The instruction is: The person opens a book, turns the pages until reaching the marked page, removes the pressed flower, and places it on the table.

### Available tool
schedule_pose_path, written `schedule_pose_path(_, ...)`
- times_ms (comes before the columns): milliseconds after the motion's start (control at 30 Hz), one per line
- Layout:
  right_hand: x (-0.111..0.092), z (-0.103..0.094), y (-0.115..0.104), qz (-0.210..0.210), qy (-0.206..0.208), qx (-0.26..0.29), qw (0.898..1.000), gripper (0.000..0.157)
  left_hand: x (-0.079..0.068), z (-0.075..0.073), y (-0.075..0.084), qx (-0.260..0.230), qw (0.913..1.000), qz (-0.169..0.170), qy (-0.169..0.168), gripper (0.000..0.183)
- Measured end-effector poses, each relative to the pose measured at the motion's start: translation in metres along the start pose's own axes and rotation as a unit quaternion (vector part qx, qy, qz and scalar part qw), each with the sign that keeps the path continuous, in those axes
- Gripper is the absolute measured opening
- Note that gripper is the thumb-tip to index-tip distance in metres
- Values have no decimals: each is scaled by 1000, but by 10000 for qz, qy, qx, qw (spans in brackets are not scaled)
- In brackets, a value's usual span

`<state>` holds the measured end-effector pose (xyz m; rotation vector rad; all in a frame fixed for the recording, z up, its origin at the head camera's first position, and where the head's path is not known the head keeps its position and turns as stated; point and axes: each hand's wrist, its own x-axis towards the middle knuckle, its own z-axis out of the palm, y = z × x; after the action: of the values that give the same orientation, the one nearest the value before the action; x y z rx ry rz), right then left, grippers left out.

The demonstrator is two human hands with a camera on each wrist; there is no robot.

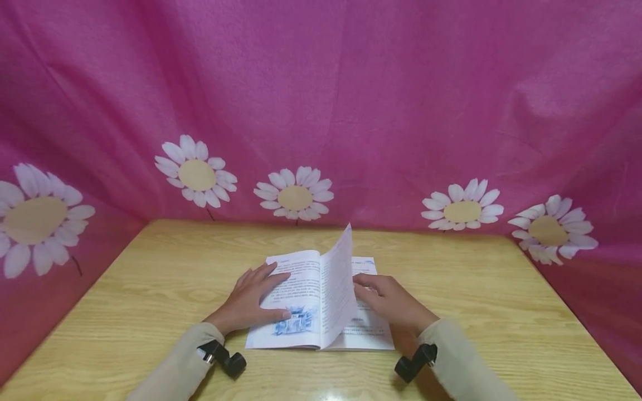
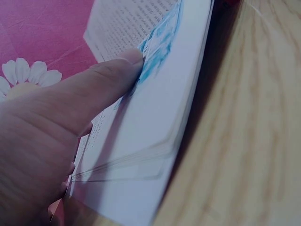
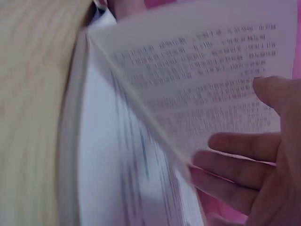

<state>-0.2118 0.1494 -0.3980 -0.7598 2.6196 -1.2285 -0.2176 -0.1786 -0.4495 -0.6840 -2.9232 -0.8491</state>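
Note:
An open book (image 1: 306, 278) with printed text lies on the table, a blue building picture (image 1: 296, 322) low on its left page. One leaf (image 1: 337, 289) stands nearly upright from the spine. On the left page rests my left hand (image 1: 253, 301), fingers spread and thumb (image 2: 113, 77) across the picture's edge. At the raised leaf's right side is my right hand (image 1: 388, 301), its fingers overlapping the leaf's printed face. In the right wrist view, the right thumb and fingers (image 3: 240, 146) are apart and extended against that leaf (image 3: 188, 84), not curled round it.
The wooden table (image 1: 190, 267) extends around the book on all sides. Behind it hangs a pink cloth (image 1: 376, 111) with large white daisies. Each sleeved wrist wears a black camera mount (image 1: 223, 359).

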Motion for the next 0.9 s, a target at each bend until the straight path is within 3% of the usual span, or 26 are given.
schedule_pose_path(200, 0, 14, -17, -627, -272, -110, 9976, 36, -2, 0, 1, -70, 9999, -144, -37, 90)
schedule_pose_path(367, -2, 22, -26, -715, -449, -49, 9964, 36, -2, 1, 0, -74, 9992, -393, -57, 88)
schedule_pose_path(533, -4, 28, -31, -836, -465, -82, 9954, 40, 1, 1, 0, -119, 9999, -93, 76, 61)
schedule_pose_path(633, -6, 31, -30, -910, -456, -135, 9947, 40, 3, 0, 2, -428, 9988, -187, 158, 50)
schedule_pose_path(767, -6, 35, -29, -1050, -553, -222, 9927, 41, 5, -1, 3, -905, 9947, -371, 323, 58)
schedule_pose_path(900, -5, 37, -29, -1075, -725, -283, 9912, 44, 5, -1, 1, -1345, 9894, -261, 491, 59)
